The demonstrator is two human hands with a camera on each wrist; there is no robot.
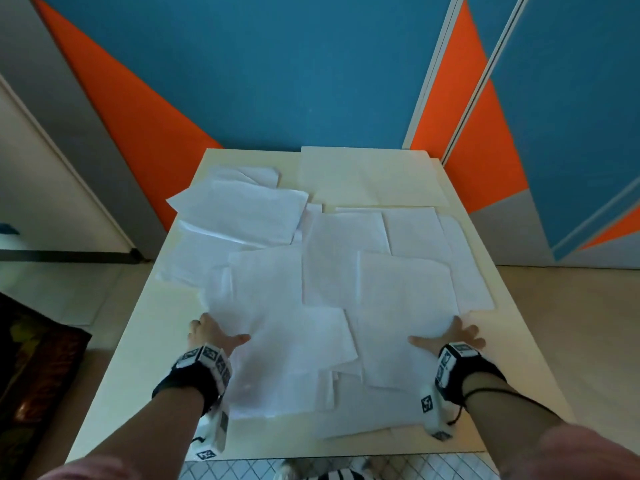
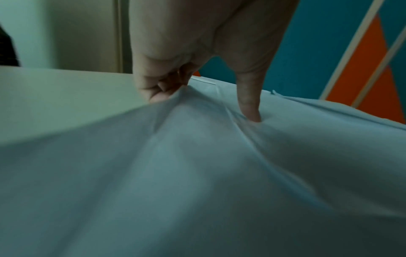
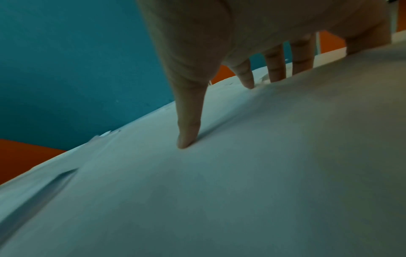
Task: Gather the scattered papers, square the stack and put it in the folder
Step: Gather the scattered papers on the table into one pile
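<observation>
Several white papers (image 1: 325, 278) lie scattered and overlapping across the cream table (image 1: 162, 327). A cream folder (image 1: 370, 178) lies flat at the table's far right. My left hand (image 1: 221, 330) is at the left edge of the nearest sheets. Its fingers (image 2: 153, 87) curl against the paper edge, the thumb (image 2: 250, 104) presses on top, and the paper (image 2: 197, 156) buckles up between them. My right hand (image 1: 446, 336) lies spread on the right-hand sheets. Its thumb (image 3: 189, 125) and straight fingers (image 3: 276, 66) press down on the paper (image 3: 241, 173).
Bare table strips run down the left side and the right side (image 1: 512, 341). One sheet near the front edge (image 1: 346, 433) lies askew. A blue and orange wall (image 1: 277, 81) stands right behind the table. A dark object (image 1: 31, 368) sits on the floor at the left.
</observation>
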